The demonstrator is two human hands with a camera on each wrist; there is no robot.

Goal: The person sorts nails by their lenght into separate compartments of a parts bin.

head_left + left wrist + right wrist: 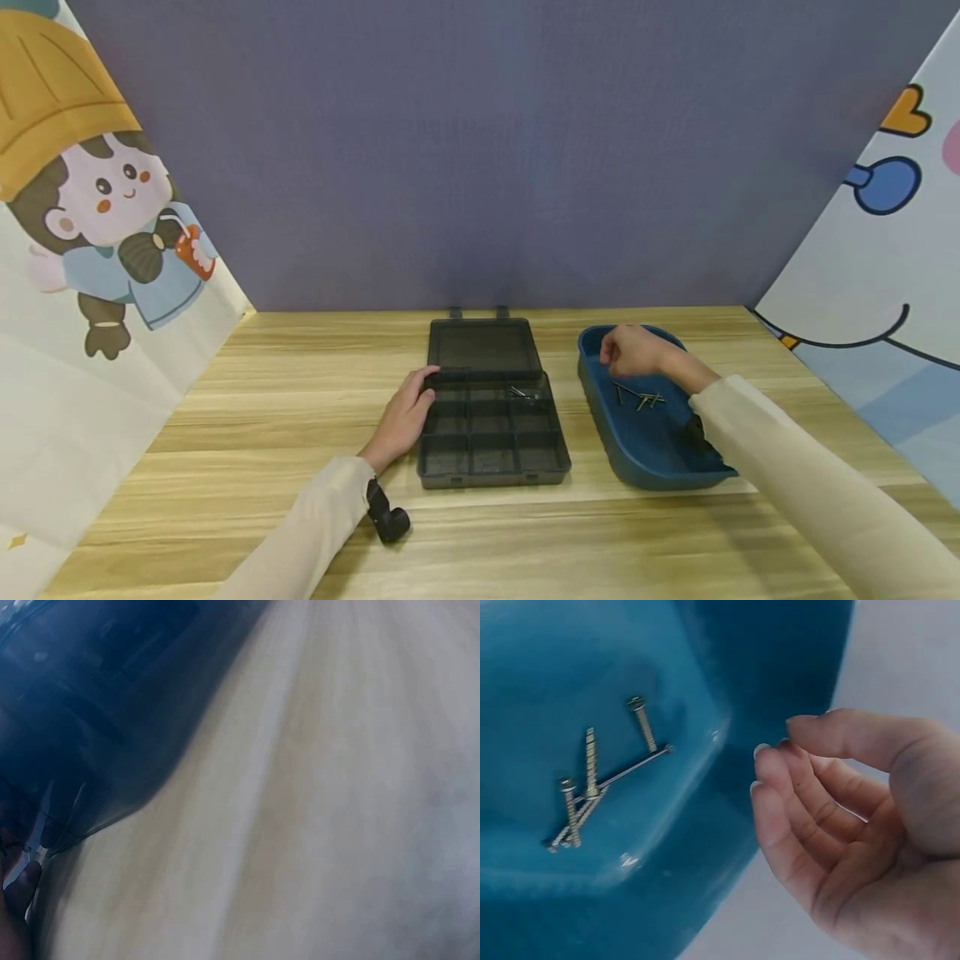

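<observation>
Inside blue tray (660, 479), screws (592, 793), axes crisscrossing

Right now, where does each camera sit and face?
On the head: faces forward and down at case and tray; left hand, right hand and sleeves show.
On the left wrist: faces tabletop and a blurred blue shape; part of that hand shows.
On the right wrist: faces the tray and screws; that hand shows.
Head and right wrist share tray, screws and right hand.

On my head view I get a wood-grained desk (495, 542), a plain grey-purple wall (480, 167) behind it, a cartoon-printed left panel (82, 417) and a right panel (847, 267) bearing an orange heart (906, 114).
</observation>
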